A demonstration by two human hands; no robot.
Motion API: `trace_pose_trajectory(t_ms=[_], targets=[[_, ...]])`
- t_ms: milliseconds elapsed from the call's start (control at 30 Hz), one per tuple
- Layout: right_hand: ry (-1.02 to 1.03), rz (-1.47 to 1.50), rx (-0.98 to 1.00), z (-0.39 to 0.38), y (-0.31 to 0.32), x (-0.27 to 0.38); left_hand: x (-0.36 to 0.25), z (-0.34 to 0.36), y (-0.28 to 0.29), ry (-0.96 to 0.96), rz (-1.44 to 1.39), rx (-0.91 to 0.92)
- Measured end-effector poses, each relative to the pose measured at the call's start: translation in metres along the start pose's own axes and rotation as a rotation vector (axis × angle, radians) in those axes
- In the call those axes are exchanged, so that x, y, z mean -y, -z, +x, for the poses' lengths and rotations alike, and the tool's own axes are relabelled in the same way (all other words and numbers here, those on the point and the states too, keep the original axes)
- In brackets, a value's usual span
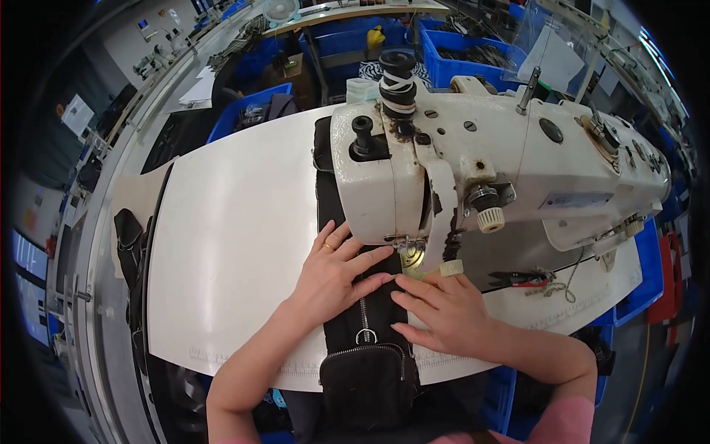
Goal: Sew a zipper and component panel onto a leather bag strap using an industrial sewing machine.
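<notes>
A long black fabric bag piece [344, 329] with a metal zipper, a D-ring and a zipped pouch [362, 381] runs front to back under the head of a white sewing machine [377, 177]. My left hand [333, 274] lies on the fabric left of the needle area, fingers spread and open, a ring on one finger. Along the fabric's right edge rests my right hand [447, 311], its fingers stretched out and open. The left thumb tip and a right fingertip nearly touch in front of the presser foot. The machine head hides the fabric at the needle.
Red-handled snippers [518, 280] and a chain [571, 288] lie on the white table [229, 244] right of my right hand. Blue bins [473, 63] stand behind the machine. Black strapped pieces [129, 244] hang past the table's left edge.
</notes>
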State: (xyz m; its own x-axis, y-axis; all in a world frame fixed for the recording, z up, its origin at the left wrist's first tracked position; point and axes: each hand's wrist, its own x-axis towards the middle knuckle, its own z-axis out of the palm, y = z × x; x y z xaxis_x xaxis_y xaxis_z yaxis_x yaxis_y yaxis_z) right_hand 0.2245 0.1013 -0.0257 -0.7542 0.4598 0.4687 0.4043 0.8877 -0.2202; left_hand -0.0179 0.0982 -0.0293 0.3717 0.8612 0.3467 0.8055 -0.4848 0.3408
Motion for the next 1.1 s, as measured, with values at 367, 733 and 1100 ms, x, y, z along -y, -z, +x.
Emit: trace_pose_trajectory(t_ms=[367,733,1100], targets=[[0.021,-0.017,-0.073,-0.002,-0.003,-0.001,-0.01,0.006,0.002,-0.014,0.031,-0.025],[0.005,0.146,-0.319,-0.03,0.0,0.021,-0.006,0.002,0.0,0.045,-0.023,-0.518],[-0.655,1.406,0.031,-0.13,-0.014,0.119,-0.118,-0.109,0.029,-0.198,-0.12,0.192]])
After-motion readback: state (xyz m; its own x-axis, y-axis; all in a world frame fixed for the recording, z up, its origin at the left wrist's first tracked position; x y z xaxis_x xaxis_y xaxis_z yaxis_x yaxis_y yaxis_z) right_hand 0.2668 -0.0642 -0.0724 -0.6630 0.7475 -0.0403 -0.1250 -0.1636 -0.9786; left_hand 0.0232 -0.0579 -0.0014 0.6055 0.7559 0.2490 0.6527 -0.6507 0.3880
